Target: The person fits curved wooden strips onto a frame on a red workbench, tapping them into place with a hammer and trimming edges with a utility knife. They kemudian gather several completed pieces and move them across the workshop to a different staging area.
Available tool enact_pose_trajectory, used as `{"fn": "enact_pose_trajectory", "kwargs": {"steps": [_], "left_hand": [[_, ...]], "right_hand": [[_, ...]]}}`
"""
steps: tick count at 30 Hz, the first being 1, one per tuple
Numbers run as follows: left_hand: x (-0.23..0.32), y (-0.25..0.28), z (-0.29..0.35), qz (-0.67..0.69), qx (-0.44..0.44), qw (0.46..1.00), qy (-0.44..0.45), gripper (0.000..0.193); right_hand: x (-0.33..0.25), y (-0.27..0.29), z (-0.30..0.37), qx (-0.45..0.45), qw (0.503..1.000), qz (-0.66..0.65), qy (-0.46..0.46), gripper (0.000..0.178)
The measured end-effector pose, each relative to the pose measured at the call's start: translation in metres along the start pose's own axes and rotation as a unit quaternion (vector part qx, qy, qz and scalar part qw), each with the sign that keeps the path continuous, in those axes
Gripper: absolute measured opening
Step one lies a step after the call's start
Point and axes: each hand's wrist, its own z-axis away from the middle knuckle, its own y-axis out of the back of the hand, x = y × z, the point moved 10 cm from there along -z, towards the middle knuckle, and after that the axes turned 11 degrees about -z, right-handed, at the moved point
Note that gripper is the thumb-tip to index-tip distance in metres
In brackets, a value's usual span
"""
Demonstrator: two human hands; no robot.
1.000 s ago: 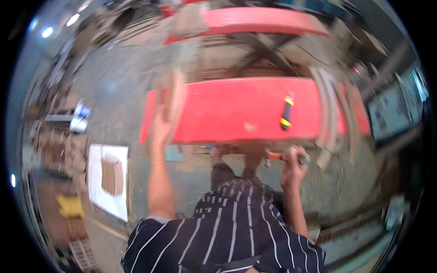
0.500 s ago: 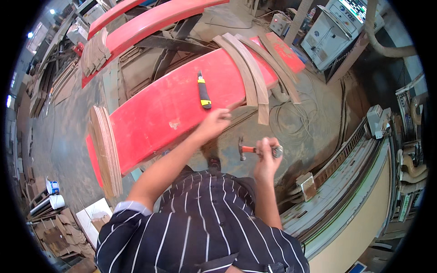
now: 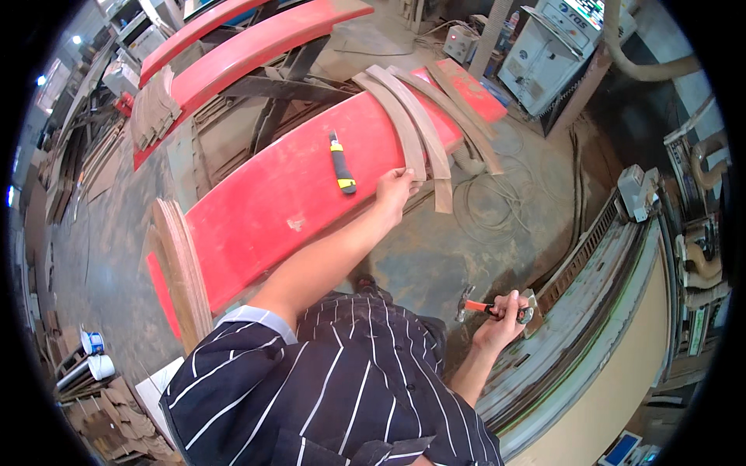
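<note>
With my left hand (image 3: 396, 193) I pinch the near end of a curved wooden strip (image 3: 399, 128), which lies across a long red curved surface (image 3: 272, 194). More curved strips (image 3: 458, 109) lie beside it, their ends jutting past the red edge. Left of them rests a black and yellow utility knife (image 3: 341, 165), its tip pointing away from me. My right hand (image 3: 503, 320) is closed round the handle of a small hammer (image 3: 475, 305) with an orange section. The hammer is in the air, near the long metal machine bed at my right, its head turned left.
A stack of curved wooden pieces (image 3: 183, 264) stands at the red surface's left end. The long machine bed (image 3: 575, 311) runs along my right. A loose cable (image 3: 497, 206) coils on the floor. Further off are more red curved pieces (image 3: 256, 48) and a control cabinet (image 3: 544, 58).
My left hand has moved right and away from me, taking hold of the wooden strip's end. My right hand has carried the hammer to the right and nearer to me.
</note>
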Motion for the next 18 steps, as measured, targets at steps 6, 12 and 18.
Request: {"fn": "enact_pose_trajectory", "kwargs": {"steps": [6,12,18], "left_hand": [[0.04,0.057,0.076,-0.097,0.026,0.989,-0.104,0.026],[0.035,0.164,0.161,-0.179,0.116,0.966,-0.146,0.028],[0.011,0.216,0.218,-0.178,0.191,0.958,-0.12,0.028]], "right_hand": [[0.024,-0.042,-0.017,-0.099,0.994,-0.032,-0.03,0.034],[0.055,-0.133,-0.006,-0.237,0.968,0.001,-0.082,0.033],[0.094,-0.213,0.021,-0.38,0.905,-0.057,-0.181,0.032]]}}
